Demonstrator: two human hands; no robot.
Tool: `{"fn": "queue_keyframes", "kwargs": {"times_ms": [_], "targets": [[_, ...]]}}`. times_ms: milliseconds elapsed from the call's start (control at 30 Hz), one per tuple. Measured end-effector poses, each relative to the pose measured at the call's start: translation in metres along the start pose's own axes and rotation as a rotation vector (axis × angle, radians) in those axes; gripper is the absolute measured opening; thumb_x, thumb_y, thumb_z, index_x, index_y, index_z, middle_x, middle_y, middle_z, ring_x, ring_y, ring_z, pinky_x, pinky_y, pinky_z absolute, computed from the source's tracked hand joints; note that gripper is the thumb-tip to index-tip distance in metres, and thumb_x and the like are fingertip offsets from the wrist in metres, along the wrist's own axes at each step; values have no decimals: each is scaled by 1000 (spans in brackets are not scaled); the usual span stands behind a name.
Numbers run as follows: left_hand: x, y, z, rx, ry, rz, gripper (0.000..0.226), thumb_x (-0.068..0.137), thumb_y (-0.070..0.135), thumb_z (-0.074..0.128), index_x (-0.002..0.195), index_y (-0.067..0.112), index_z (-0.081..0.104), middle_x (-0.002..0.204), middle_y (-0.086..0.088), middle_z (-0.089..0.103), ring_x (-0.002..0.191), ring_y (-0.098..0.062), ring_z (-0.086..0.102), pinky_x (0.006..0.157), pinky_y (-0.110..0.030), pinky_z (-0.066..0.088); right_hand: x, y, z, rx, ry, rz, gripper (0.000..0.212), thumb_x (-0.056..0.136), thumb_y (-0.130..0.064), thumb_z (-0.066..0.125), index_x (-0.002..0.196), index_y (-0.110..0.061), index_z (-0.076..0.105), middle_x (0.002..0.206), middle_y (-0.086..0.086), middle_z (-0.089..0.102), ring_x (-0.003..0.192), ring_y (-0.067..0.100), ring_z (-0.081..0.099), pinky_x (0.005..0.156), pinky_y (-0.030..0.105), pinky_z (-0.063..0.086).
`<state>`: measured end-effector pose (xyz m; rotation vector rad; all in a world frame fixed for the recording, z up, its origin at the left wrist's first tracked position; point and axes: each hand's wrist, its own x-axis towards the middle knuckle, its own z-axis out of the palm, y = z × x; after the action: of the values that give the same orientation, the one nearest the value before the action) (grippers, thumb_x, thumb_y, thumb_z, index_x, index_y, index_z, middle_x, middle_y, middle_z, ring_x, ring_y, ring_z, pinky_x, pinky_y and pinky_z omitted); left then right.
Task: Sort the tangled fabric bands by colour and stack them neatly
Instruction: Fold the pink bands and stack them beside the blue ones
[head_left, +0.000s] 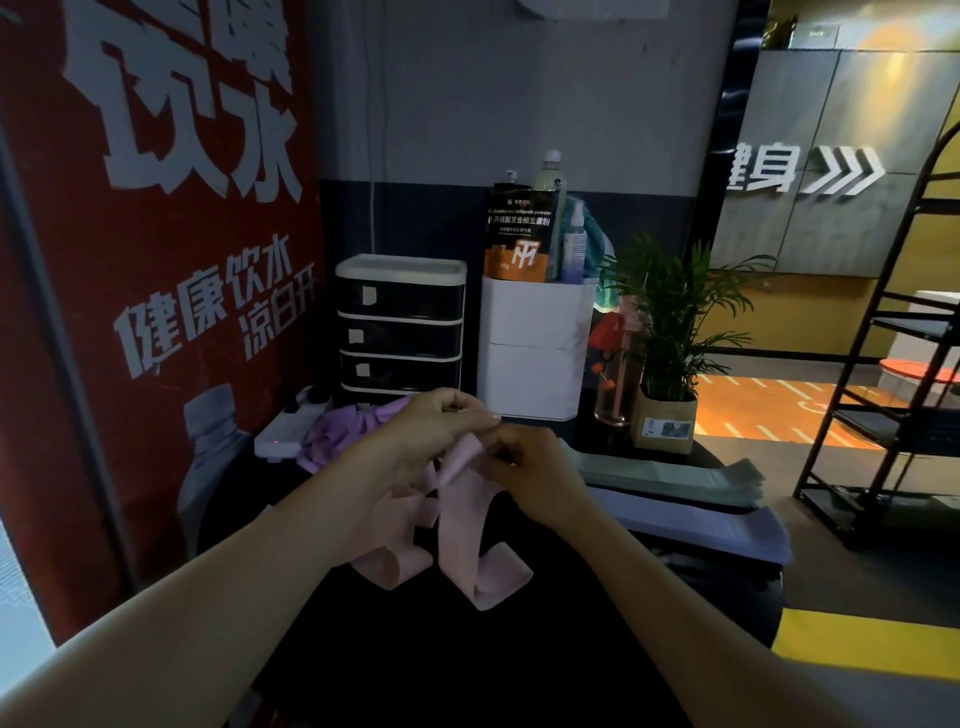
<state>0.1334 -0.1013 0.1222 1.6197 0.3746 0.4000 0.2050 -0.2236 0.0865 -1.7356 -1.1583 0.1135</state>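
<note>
Pink fabric bands hang in a tangle above the dark table, their looped ends curling just over its surface. My left hand pinches the top of the pink bands from the left. My right hand grips the same bands from the right, fingers curled. A loose heap of purple bands lies behind my left hand. At the right, green bands lie flat in a stack, with a pale lilac stack beside it, nearer to me.
A black and white drawer unit and a white bin holding bottles stand at the back. A white power strip lies back left. A potted plant stands back right. A black metal rack rises at far right.
</note>
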Motion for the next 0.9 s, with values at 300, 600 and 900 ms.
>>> {"fn": "queue_keyframes", "kwargs": {"times_ms": [300, 600, 900], "targets": [[-11, -7, -9, 46, -176, -26, 26, 95, 31, 49, 102, 11, 63, 88, -8, 65, 75, -15, 59, 65, -24, 46, -5, -8, -33, 639, -192, 169, 53, 86, 17, 38, 91, -23, 72, 80, -1, 71, 75, 12, 64, 69, 26, 48], [-11, 0, -6, -133, -101, -42, 9, 92, 8, 55, 93, 13, 63, 81, -1, 66, 75, -11, 61, 68, -17, 53, -9, -3, -48, 712, -154, 209, 46, 87, 16, 34, 102, -15, 65, 83, 1, 70, 73, 13, 61, 66, 22, 48], [-11, 8, -3, -96, -14, 134, 15, 87, -4, 57, 90, 9, 64, 85, -6, 66, 74, -11, 63, 59, -17, 55, -2, -7, -43, 502, -7, 156, 9, 90, -8, 58, 85, -12, 65, 74, 7, 60, 69, 19, 54, 69, 29, 48]]}}
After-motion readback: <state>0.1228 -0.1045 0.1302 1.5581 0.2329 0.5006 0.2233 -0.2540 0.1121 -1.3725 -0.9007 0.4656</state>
